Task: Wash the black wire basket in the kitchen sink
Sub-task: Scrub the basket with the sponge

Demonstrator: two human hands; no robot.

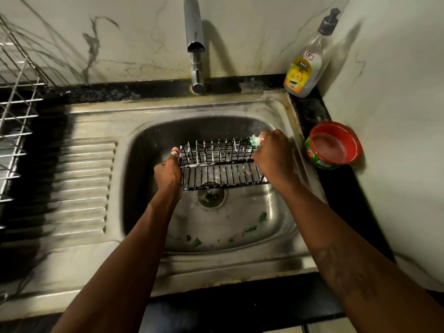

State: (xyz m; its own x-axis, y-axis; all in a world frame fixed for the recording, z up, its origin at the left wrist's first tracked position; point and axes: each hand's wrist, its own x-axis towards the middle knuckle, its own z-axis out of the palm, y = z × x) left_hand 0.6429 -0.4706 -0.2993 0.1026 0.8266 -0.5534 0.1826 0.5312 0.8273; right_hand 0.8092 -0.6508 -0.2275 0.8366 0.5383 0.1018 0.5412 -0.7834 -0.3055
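Head view: black wire basket [219, 164] is in the sink [168, 109], just behind the drain [211, 197], suds on the wires. Your left hand [168, 170] grips its end left of the drain, fingers curled, thumb up. Your right hand [271, 152], right of the drain, has fingers closed round a green scrubber [255, 141] touching the basket's far corner.

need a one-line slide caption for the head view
Left hand grips the soapy basket in the sink; right hand presses a green scrubber to its corner.
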